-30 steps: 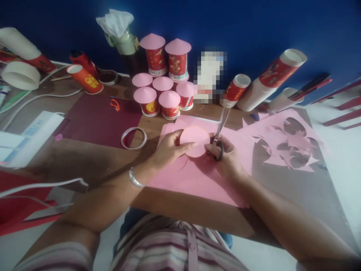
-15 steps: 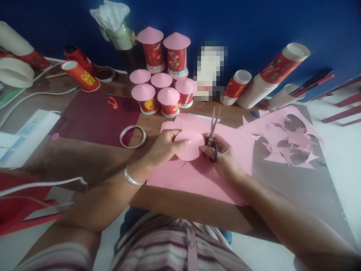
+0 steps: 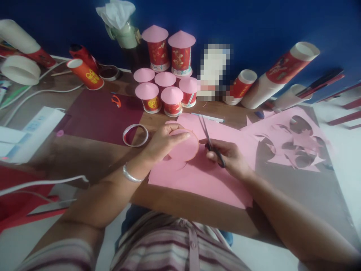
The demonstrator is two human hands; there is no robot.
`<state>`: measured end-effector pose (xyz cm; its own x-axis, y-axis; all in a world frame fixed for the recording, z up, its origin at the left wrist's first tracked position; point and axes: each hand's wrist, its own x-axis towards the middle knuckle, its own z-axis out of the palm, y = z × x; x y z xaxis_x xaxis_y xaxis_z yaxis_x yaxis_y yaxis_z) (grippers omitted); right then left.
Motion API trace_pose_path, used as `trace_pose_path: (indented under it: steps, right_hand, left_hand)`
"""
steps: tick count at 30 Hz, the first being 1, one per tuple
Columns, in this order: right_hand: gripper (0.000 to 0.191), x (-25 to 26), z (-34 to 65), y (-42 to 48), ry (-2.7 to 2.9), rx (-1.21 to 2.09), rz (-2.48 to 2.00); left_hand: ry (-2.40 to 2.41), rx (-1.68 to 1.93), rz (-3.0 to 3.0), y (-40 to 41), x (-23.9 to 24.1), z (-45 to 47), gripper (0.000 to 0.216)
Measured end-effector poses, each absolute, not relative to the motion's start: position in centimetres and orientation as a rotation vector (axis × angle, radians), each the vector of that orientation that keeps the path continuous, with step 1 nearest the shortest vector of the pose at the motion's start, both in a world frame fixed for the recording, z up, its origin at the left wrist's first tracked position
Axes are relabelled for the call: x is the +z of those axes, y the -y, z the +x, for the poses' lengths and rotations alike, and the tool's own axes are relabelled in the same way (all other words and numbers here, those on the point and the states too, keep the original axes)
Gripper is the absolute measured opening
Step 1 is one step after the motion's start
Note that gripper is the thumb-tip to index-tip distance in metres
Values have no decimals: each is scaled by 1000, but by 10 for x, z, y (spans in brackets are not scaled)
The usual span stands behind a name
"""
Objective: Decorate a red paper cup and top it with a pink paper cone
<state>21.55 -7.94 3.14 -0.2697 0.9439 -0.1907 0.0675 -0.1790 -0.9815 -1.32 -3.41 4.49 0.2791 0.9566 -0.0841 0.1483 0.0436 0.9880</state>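
Observation:
My left hand [image 3: 162,142] pinches a pink paper disc [image 3: 184,146], thumb on top and fingers underneath, just above the pink paper sheets [image 3: 203,177] lying on the table. My right hand [image 3: 229,158] is closed on a pair of scissors [image 3: 208,137], fingers through the dark handles, and the blades point up and to the left beside the disc's right edge. A silver bracelet circles my left wrist.
Several red paper cups with pink cone lids [image 3: 165,92] stand behind the sheets. A tape roll [image 3: 135,134] lies to the left. Cut pink scraps [image 3: 290,141] cover the right side. Stacked cups [image 3: 278,73] lie against the blue wall; a white power strip [image 3: 31,131] sits far left.
The scissors have swung from pointing up and right to pointing up and left. My left hand has turned the disc slightly and shifted it to the left.

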Motion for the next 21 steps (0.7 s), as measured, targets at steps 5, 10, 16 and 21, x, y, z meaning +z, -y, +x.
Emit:
trace_pose_path:
  steps: [5,10,16,21]
  right_hand:
    - [47,33,217,77,1457,1676,-1197]
    - [40,37,213,80,1400,1805,-1180]
    - [50,38,212,81,1288,1884,-1189]
    - [45,37,212,82,1331,1888,-1148]
  left_hand:
    - [-1062,862,1373,31,45,-16,19]
    - [-999,880,1383,30,46,-16,14]
    - [-1039,837,1414,31,49,-17,19]
    - [-983,821,1430,31,50,-17,15]
